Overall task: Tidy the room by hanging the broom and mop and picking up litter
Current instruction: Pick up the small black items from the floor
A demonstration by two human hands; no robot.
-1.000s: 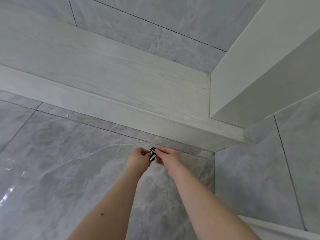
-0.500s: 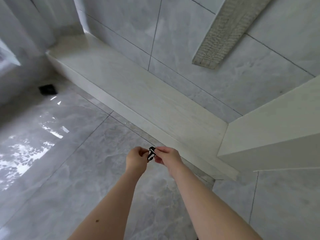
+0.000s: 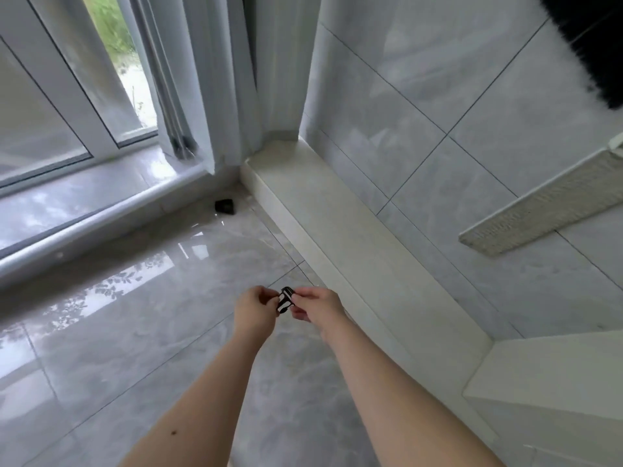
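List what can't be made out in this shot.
- Striped scrap, head view: too small, and the left hand and right hand pinch it from both sides; what it is stays unclear.
- Black object on the floor by the ledge: too small and far to identify.
- Broom bristles: cut off by the top-right edge; no handle or hook shows.
- Mop pad: cut off by the right edge; handle out of view.

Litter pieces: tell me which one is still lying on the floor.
The plain black piece near the curtain, by the ledge's end. The black-and-white striped piece is pinched between left hand and right hand.
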